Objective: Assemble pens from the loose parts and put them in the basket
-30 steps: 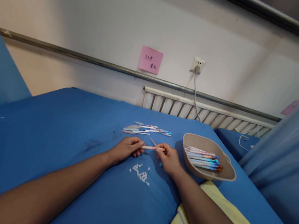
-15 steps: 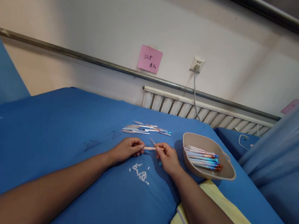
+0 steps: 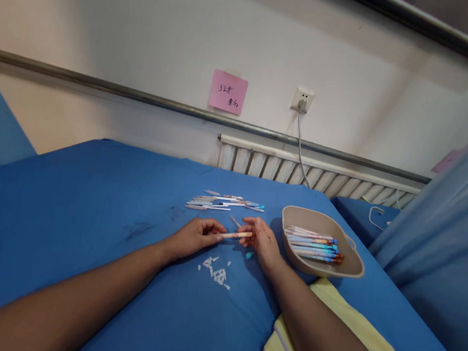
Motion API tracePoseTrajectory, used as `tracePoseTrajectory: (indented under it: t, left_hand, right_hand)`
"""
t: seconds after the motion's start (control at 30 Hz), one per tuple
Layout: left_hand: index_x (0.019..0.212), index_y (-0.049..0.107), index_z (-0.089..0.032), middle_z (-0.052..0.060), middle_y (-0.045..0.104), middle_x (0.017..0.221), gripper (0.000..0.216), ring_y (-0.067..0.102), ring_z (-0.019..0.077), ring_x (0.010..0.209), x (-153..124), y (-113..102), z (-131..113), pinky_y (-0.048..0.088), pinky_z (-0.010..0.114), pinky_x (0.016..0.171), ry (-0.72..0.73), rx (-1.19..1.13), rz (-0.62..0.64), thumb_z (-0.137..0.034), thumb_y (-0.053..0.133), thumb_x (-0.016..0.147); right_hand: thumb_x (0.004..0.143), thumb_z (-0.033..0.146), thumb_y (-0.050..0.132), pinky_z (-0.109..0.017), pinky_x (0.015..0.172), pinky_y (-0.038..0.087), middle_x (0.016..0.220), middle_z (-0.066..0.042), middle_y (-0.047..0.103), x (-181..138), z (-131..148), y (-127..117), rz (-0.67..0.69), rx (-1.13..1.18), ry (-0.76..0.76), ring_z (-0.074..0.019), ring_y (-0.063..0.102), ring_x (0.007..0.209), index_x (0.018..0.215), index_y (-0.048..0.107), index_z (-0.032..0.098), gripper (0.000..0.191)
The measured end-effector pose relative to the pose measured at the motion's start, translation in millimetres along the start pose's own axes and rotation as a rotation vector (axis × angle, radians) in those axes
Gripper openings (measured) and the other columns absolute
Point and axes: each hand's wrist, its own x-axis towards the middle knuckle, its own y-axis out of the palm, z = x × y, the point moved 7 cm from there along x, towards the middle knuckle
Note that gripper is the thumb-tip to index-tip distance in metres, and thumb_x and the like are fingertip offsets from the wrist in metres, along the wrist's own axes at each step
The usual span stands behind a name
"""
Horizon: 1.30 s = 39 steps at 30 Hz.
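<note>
My left hand [image 3: 193, 239] pinches one end of a pale orange patterned pen barrel [image 3: 235, 235], which lies nearly level above the blue sheet. Around the barrel's other end my right hand [image 3: 264, 245] has its fingers loosened and apart; whether they touch it I cannot tell. Just behind lies a slim clear pen part [image 3: 234, 221]. A small teal piece [image 3: 249, 255] rests under my right hand. Several small white pointed pieces [image 3: 218, 275] are scattered nearer to me. Beyond my hands, several pen parts and white refills [image 3: 220, 201] lie in a loose group.
On the right stands a beige basket [image 3: 352, 268] with several patterned pens in it. A folded yellow cloth [image 3: 353, 318] lies under my right forearm. Behind the blue-covered surface [image 3: 88, 193] are a radiator [image 3: 257, 158] and a socket with a plugged cable [image 3: 302, 100].
My right fingers have let go of their pinch on the barrel and spread apart, showing more of it. My left hand keeps its hold. The view has shifted slightly.
</note>
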Motion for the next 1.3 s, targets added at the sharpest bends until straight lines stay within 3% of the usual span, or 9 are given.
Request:
tracePoseTrajectory:
  t: [0.13, 0.3, 0.43, 0.63, 0.87, 0.97, 1.1, 1.3]
  left_hand:
    - [0.085, 0.066, -0.016, -0.003, 0.058, 0.067, 0.029, 0.047, 0.0114, 0.058, 0, -1, -2, 0.033, 0.02, 0.054, -0.005, 0.003, -0.021, -0.04, 0.066, 0.068]
    - [0.086, 0.066, -0.017, -0.003, 0.057, 0.065, 0.028, 0.046, 0.0108, 0.056, 0, -2, -2, 0.032, 0.02, 0.053, -0.018, -0.002, -0.027, -0.038, 0.066, 0.069]
    - [0.086, 0.065, -0.016, -0.002, 0.059, 0.066, 0.028, 0.049, 0.0115, 0.059, 1, -6, 1, 0.036, 0.021, 0.055, -0.035, -0.014, -0.068, -0.039, 0.065, 0.07]
    - [0.084, 0.062, -0.015, -0.001, 0.059, 0.066, 0.031, 0.051, 0.0109, 0.058, 4, -9, 4, 0.039, 0.022, 0.056, -0.045, -0.086, -0.101, -0.041, 0.066, 0.068]
    - [0.093, 0.066, -0.016, -0.001, 0.06, 0.068, 0.033, 0.05, 0.0116, 0.059, 0, -2, -2, 0.036, 0.021, 0.054, -0.012, 0.027, -0.018, -0.041, 0.064, 0.072]
    - [0.088, 0.067, -0.015, -0.001, 0.06, 0.065, 0.031, 0.05, 0.0115, 0.057, -1, -1, -2, 0.035, 0.021, 0.053, -0.035, 0.022, -0.006, -0.041, 0.066, 0.071]
    - [0.083, 0.064, -0.014, 0.0, 0.061, 0.068, 0.03, 0.052, 0.0108, 0.058, 2, -11, 2, 0.04, 0.022, 0.055, -0.046, -0.141, -0.106, -0.043, 0.065, 0.072]
    - [0.083, 0.06, -0.013, 0.002, 0.062, 0.073, 0.023, 0.052, 0.0076, 0.052, 6, -26, 12, 0.042, 0.019, 0.049, -0.066, -0.383, -0.205, -0.034, 0.066, 0.075]
  right_hand:
    - [0.08, 0.065, 0.04, -0.025, 0.05, 0.045, 0.076, -0.005, 0.064, 3, -4, -7, -0.075, 0.207, 0.083, -0.0132, 0.059, 0.055, 0.095, 0.056, 0.017, 0.053]
    - [0.073, 0.064, 0.052, -0.024, 0.048, 0.043, 0.068, -0.003, 0.061, 5, -10, -16, -0.153, 0.16, 0.111, -0.0127, 0.056, 0.052, 0.084, 0.058, 0.017, 0.048]
    - [0.069, 0.061, 0.059, -0.021, 0.046, 0.039, 0.064, -0.001, 0.059, 6, -11, -16, -0.152, 0.146, 0.103, -0.0096, 0.052, 0.048, 0.08, 0.059, 0.016, 0.045]
    - [0.074, 0.057, 0.055, -0.021, 0.049, 0.04, 0.068, -0.001, 0.06, 2, 5, -9, -0.094, 0.084, 0.001, -0.0089, 0.052, 0.051, 0.081, 0.061, 0.016, 0.041]
    - [0.073, 0.051, 0.06, -0.022, 0.05, 0.04, 0.061, 0.002, 0.058, -1, 10, -1, -0.046, -0.097, -0.041, -0.0089, 0.05, 0.05, 0.083, 0.066, 0.017, 0.035]
    - [0.075, 0.054, 0.055, -0.022, 0.05, 0.041, 0.063, 0.001, 0.059, -1, 9, 0, -0.017, -0.126, -0.035, -0.0093, 0.052, 0.05, 0.084, 0.067, 0.017, 0.04]
    - [0.076, 0.058, 0.051, -0.021, 0.048, 0.041, 0.065, -0.001, 0.061, 1, 8, -14, -0.132, -0.092, -0.022, -0.0095, 0.053, 0.05, 0.084, 0.065, 0.016, 0.045]
    - [0.068, 0.05, 0.059, -0.023, 0.047, 0.04, 0.061, 0.001, 0.059, 6, -3, -30, -0.28, -0.15, 0.014, -0.0105, 0.051, 0.047, 0.079, 0.063, 0.016, 0.036]
